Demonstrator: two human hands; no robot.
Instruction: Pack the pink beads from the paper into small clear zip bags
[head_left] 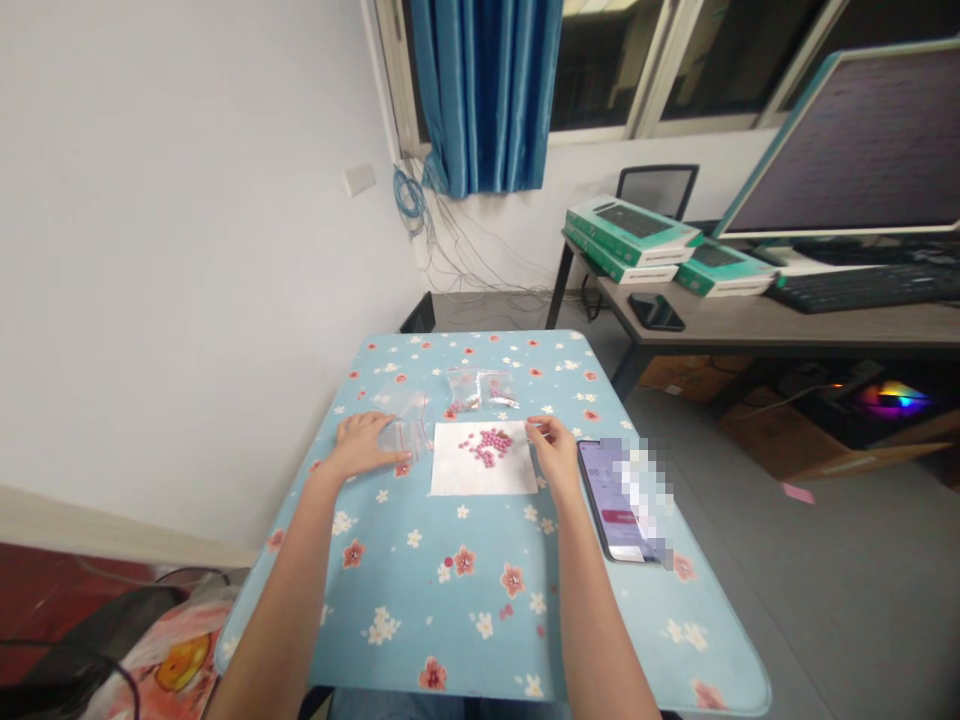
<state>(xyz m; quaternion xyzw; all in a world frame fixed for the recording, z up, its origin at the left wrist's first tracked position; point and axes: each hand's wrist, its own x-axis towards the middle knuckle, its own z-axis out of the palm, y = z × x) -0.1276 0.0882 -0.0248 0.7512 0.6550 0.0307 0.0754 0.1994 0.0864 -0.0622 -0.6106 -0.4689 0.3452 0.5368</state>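
A white sheet of paper (456, 478) lies on the blue flowered table (420, 620), with several small pink beads (495, 441) gathered on it. To its left, my left hand (365, 444) rests with fingers spread at the edge of some clear plastic bags (409, 432). My right hand (553, 447) is at the paper's upper right corner, its fingers bent near the edge; whether they pinch it is too small to tell. Just beyond the paper, two small clear bags (482, 390) hold pink beads and something shiny.
A lit phone (611, 500) lies right of my right forearm. On the right, a desk (720, 325) bears green boxes (630, 230), a dark phone (655, 311), a keyboard (855, 288) and a monitor (862, 140). A white wall (187, 250) runs along the left.
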